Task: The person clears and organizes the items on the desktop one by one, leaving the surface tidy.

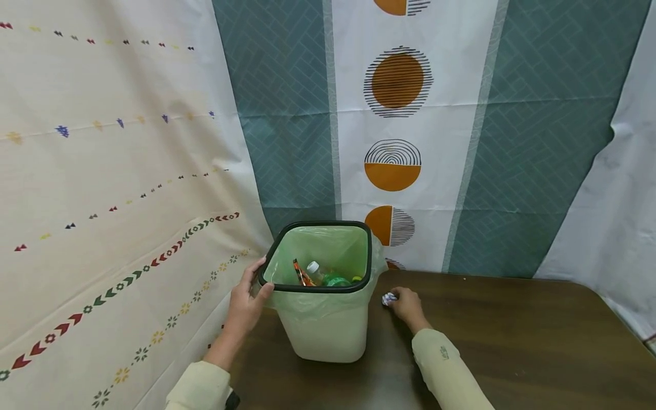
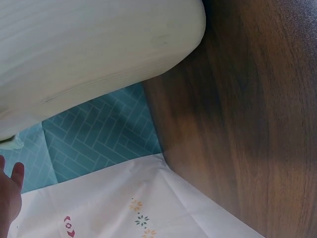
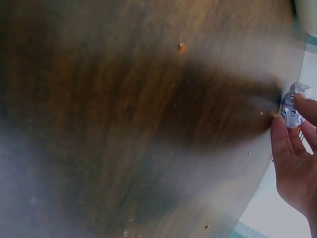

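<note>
A pale trash bin [image 1: 328, 330] with a black rim stands upright on the brown table, lined with a translucent green bag [image 1: 348, 242]. Inside lie a green plastic bottle [image 1: 335, 281] with a white cap and an orange wrapper [image 1: 302, 274]. My left hand [image 1: 245, 304] is at the bin's near left corner, thumb and fingers spread along the rim; the left wrist view shows only a bit of that hand [image 2: 9, 198]. Right of the bin, my right hand [image 1: 409, 307] pinches a crumpled paper ball [image 3: 293, 105] between thumb and fingers, just above or on the tabletop.
The brown table [image 1: 512, 336] stretches to the right, with small crumbs and an orange speck [image 3: 182, 47] on it. A cream patterned cloth [image 1: 128, 228] hangs close on the left. Behind the table hangs a green and white curtain [image 1: 553, 171].
</note>
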### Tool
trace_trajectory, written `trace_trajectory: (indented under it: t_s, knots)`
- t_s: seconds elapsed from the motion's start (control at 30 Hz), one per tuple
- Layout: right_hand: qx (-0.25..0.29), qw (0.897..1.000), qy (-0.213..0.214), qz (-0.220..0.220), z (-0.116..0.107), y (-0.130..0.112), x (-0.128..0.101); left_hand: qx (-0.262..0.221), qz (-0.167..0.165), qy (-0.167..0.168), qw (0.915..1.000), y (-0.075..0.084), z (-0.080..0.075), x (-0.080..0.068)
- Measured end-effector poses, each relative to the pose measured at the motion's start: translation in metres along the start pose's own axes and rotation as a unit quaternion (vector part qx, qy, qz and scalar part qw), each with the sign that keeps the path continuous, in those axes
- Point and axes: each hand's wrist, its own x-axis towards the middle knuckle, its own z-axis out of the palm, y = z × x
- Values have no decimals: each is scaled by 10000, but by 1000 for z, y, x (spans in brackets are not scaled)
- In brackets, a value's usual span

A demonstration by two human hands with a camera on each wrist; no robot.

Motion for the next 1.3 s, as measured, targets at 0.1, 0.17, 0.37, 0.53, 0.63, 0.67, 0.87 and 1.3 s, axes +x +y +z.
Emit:
trace_trajectory:
  t_s: [0.1, 0.17, 0.37, 0.53, 0.63, 0.67, 0.87, 1.3]
  knots:
    - [71, 9998, 15, 176, -3, 3, -4, -41, -19, -42, 10000, 1, 2, 0]
    - [172, 9994, 46, 289, -6, 3, -6, -47, -45, -31, 10000, 1, 2, 0]
    - [427, 9975, 240, 500, -20, -2, -10, -54, -75, 67, 9999, 2, 0, 0]
    - [448, 9968, 404, 521, -32, -6, -14, -45, -63, 101, 9999, -1, -1, -1]
    - [488, 9960, 543, 509, -40, -7, -16, -36, -67, 92, 9999, -1, -2, -1]
    - [510, 9956, 587, 518, -43, -8, -16, -30, -74, 72, 9999, 0, -2, 0]
    - [623, 9931, 850, 518, -68, -17, -18, -21, -182, -98, 9998, 3, -1, 1]
    - [777, 9909, 1049, 332, -132, -61, -21, 109, -171, -131, 9997, 5, -3, 1]
